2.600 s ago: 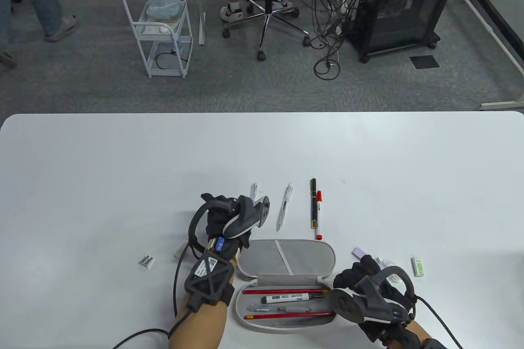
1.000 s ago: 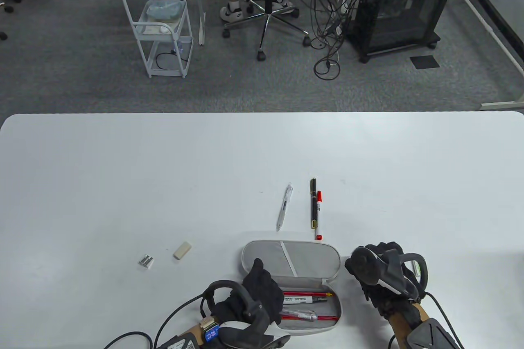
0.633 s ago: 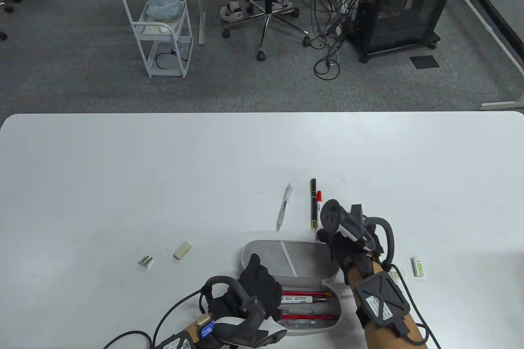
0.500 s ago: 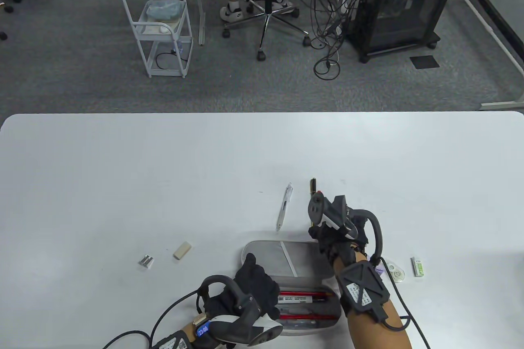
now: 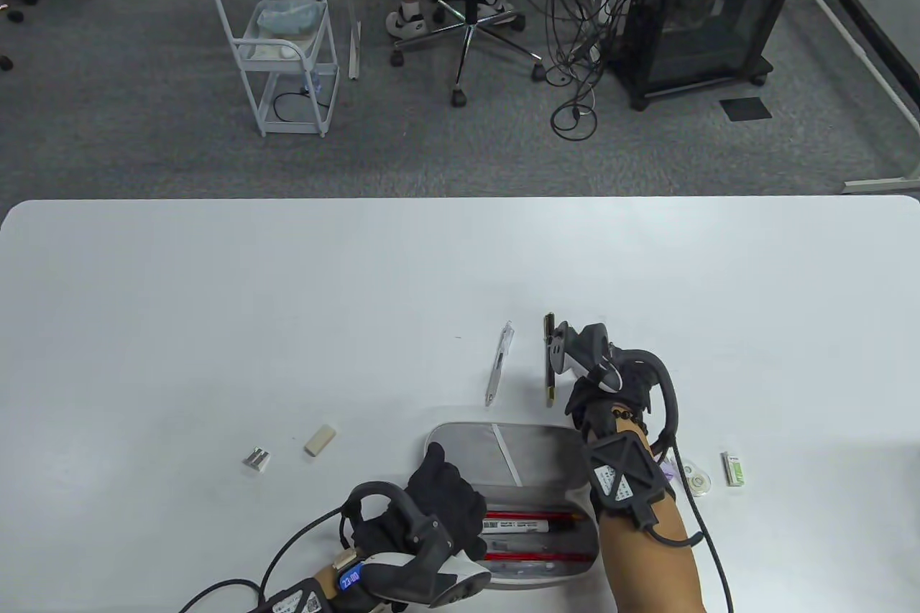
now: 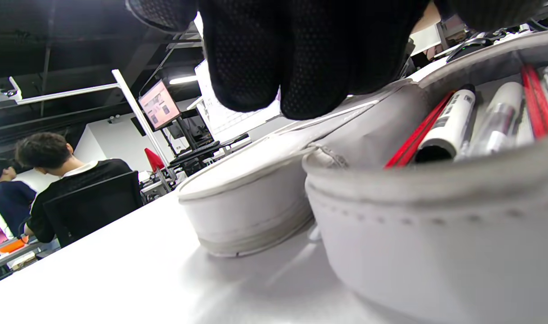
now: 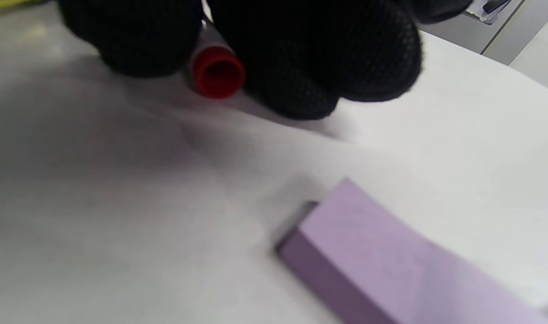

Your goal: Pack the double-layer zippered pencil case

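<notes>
The grey pencil case (image 5: 503, 451) lies open near the table's front edge. Its tray (image 5: 575, 563) holds red pencils (image 5: 532, 518) and pens, which also show in the left wrist view (image 6: 418, 135). My left hand (image 5: 445, 491) lies over the tray's left end, its fingers (image 6: 278, 58) hanging just above the hinge. My right hand (image 5: 586, 394) is beyond the case, down on the table. Its fingers (image 7: 301, 67) pinch the red-capped marker (image 7: 217, 74), which still lies on the table.
A black pen (image 5: 550, 354) and a white pen (image 5: 499, 372) lie left of my right hand. An eraser (image 5: 320, 439) and a sharpener (image 5: 256, 458) are at the left. Correction tape (image 5: 693, 478), a small green box (image 5: 734, 468) and a purple note pad (image 7: 391, 265) are right of the case.
My left hand left the far pens and now lies on the case's left end. My right hand moved from the case's right end forward onto the red-capped marker and closed on it.
</notes>
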Tool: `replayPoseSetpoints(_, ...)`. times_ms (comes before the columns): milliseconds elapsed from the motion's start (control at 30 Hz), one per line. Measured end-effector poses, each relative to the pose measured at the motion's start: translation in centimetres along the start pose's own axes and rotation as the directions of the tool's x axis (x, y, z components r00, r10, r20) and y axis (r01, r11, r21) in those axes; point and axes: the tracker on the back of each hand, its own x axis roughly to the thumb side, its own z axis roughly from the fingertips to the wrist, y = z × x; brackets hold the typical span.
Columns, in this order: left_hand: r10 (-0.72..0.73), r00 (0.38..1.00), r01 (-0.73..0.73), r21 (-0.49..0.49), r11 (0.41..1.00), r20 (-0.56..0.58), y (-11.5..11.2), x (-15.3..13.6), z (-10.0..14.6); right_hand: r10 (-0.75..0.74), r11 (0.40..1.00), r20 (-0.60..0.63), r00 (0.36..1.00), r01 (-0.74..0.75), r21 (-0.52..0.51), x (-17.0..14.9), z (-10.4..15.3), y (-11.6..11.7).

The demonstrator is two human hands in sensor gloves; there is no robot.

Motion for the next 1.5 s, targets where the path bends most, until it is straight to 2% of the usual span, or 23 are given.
replayPoseSetpoints(133, 0.02, 1.0, -0.02, -0.01, 1.0, -0.016, -0.3, -0.5, 0.1, -0.03, 0.999, -0.006, 1.0, 0.03, -0.028, -0.9, 0.2, 0.1)
replayPoseSetpoints(233, 0.021, 0.999, -0.022, -0.015, 1.0, -0.034, -0.4, -0.9, 0.2, 0.043, 0.99, -0.013, 0.999, -0.044, -0.133, -2.0, 1.2, -0.6)
replayPoseSetpoints(300, 0.02, 0.999, -0.021, -0.018, 1.0, -0.044, -0.5, -1.2, 0.2, 0.041, 0.975, 0.022, 0.999, -0.035, -0.22, -2.8, 2.5, -1.7)
replayPoseSetpoints(400, 0.024, 0.997, -0.026, -0.026, 0.999, -0.073, -0.8, -2.0, 0.4, 0.002, 0.928, 0.157, 0.988, 0.057, -0.368, -3.6, 5.6, -3.6)
replayPoseSetpoints(467, 0.03, 0.994, -0.033, -0.031, 0.999, -0.108, -1.0, -2.9, 0.6, 0.023, 0.876, 0.297, 0.955, 0.124, -0.466, -3.7, 8.7, -4.6)
replayPoseSetpoints(533, 0.032, 0.989, -0.038, -0.034, 0.999, -0.147, -1.1, -3.9, 0.8, 0.047, 0.837, 0.388, 0.92, 0.176, -0.518, -3.5, 11.8, -4.7)
replayPoseSetpoints(600, 0.034, 0.981, -0.042, -0.037, 0.998, -0.189, -1.2, -4.9, 1.1, 0.101, 0.815, 0.487, 0.867, 0.208, -0.54, -2.9, 14.8, -3.9)
replayPoseSetpoints(667, 0.041, 0.973, -0.052, -0.041, 0.998, -0.229, -1.4, -5.8, 1.4, 0.167, 0.821, 0.55, 0.818, 0.194, -0.537, -2.0, 17.4, -2.5)
replayPoseSetpoints(833, 0.06, 0.953, -0.08, -0.057, 0.995, -0.297, -1.9, -7.2, 1.9, 0.351, 0.815, 0.622, 0.7, 0.098, -0.571, 0.4, 21.4, 2.7)
replayPoseSetpoints(967, 0.06, 0.947, -0.085, -0.065, 0.994, -0.315, -2.1, -7.5, 2.0, 0.444, 0.787, 0.587, 0.677, 0.019, -0.617, 1.2, 21.8, 4.9)
replayPoseSetpoints(1067, 0.056, 0.947, -0.083, -0.072, 0.994, -0.318, -1.9, -7.5, 2.0, 0.443, 0.809, 0.588, 0.677, -0.019, -0.588, 1.3, 21.3, 5.4)
replayPoseSetpoints(1167, 0.054, 0.946, -0.083, -0.075, 0.994, -0.319, -1.9, -7.4, 2.0, 0.404, 0.826, 0.608, 0.683, 0.013, -0.563, 1.1, 21.0, 5.4)
replayPoseSetpoints(1367, 0.034, 0.951, -0.061, -0.08, 0.995, -0.308, -1.9, -7.1, 0.1, 0.395, 0.826, 0.599, 0.697, 0.016, -0.563, 0.8, 21.0, 4.8)
replayPoseSetpoints(1500, -0.018, 0.949, -0.022, -0.121, 0.992, -0.316, -1.2, -7.1, -2.7, 0.363, 0.837, 0.609, 0.705, 0.039, -0.545, 0.5, 21.0, 4.4)
